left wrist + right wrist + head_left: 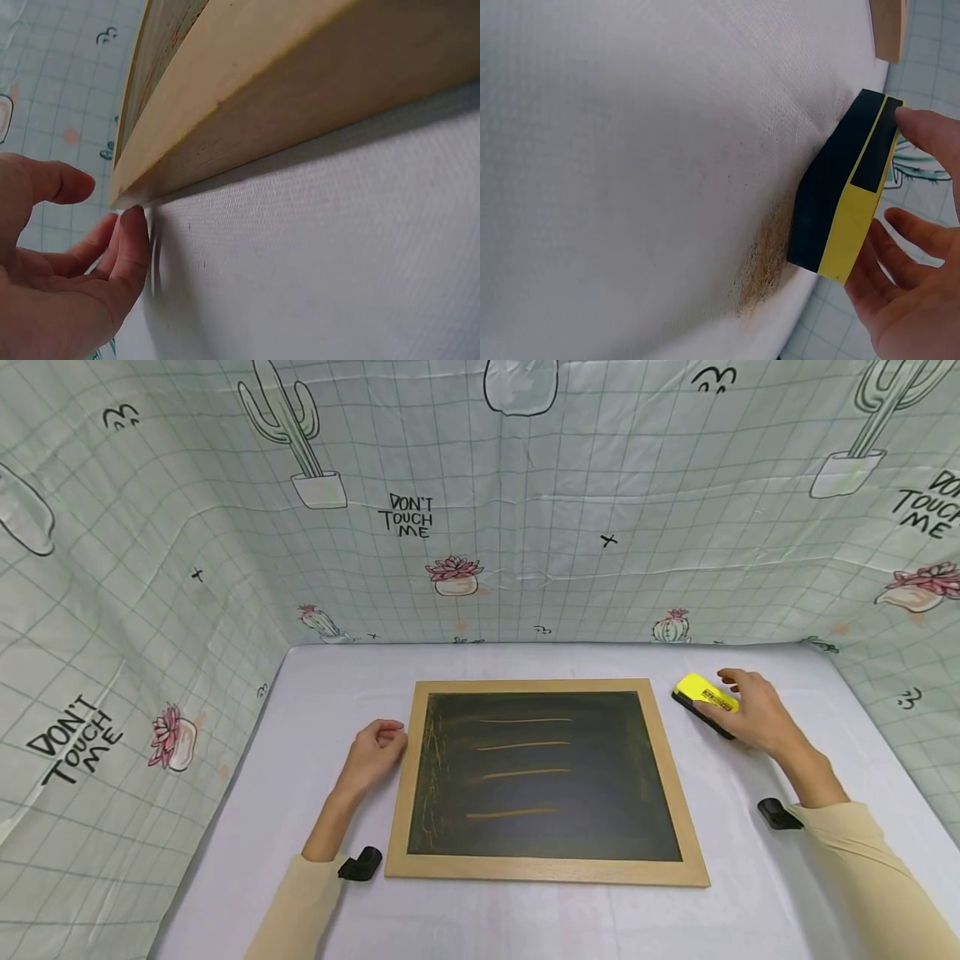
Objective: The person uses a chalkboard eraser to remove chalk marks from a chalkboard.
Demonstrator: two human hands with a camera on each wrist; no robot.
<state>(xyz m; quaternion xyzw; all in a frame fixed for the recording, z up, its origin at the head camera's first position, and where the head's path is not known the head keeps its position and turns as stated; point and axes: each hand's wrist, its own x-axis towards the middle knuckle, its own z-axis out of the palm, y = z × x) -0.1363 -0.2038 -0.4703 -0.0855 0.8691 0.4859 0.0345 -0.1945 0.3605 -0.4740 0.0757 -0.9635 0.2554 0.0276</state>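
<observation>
My right hand [753, 714] is reaching over the eraser [703, 698] — fingers loosely spread, thumb tip touching its far end, not yet clasping it. The eraser is lying on the worktop [322, 693], just right of the chalkboard [540, 777]. My left hand [375, 753] is resting relaxed beside the board's left frame edge, fingertips [133, 225] touching it — holding nothing.

The cactus-print cloth [525, 485] says "DON'T TOUCH ME" in a few spots. The label on the yellow eraser [705, 695] is too small to read.
</observation>
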